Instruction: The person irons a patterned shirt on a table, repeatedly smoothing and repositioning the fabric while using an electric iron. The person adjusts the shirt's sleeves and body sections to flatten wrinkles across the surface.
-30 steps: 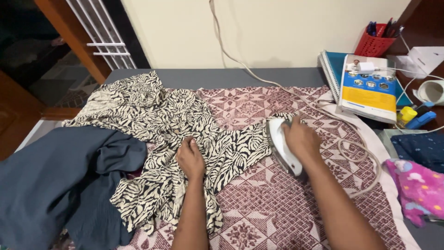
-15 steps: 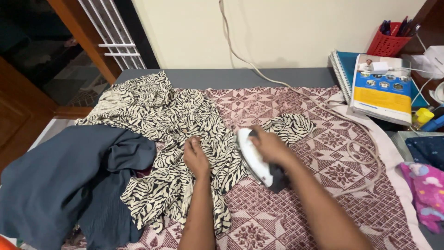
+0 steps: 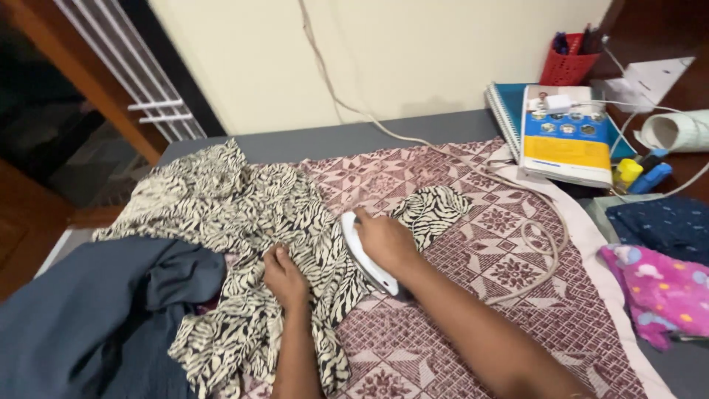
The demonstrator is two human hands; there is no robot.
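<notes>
**Ironing surface: hands, iron and cloth**

Item 1. Right hand (image 3: 385, 240): wrapped over the handle of a white electric clothes iron (image 3: 367, 255), grasping it firmly. The iron lies flat on the cloth, its nose pointing away from the person.

Item 2. Black-and-cream zebra-patterned fabric garment (image 3: 244, 222): directly beneath the iron and spreading out to the left of the grip; a smaller flap of the same cloth shows just beyond the right hand's knuckles, on its far right side.

Item 3. Left hand (image 3: 284, 277): just left of the gripped iron, fingers curled and pressed onto the zebra garment, pinning a fold. Whether it pinches cloth or only presses cannot be told.

Item 4. Maroon-and-pink geometric-print cloth cover (image 3: 509, 273): under the garment and iron, laid bare to the right of the grip and towards the person.

Item 5. Pale power cord (image 3: 550, 229): looping over the cover right of the iron and running up the cream wall beyond.

Item 6. Dark blue-grey crumpled garment (image 3: 81, 318): far left of the grip, touching the zebra cloth's edge.

Item 7. Blue-and-yellow covered booklets (image 3: 565, 137): stacked well beyond and right of the grip, with a red mesh pen holder (image 3: 567, 68) behind.

Item 8. Pink patterned fleece cloth (image 3: 657, 292): far right of the grip, near a navy dotted cloth (image 3: 665, 225).
</notes>
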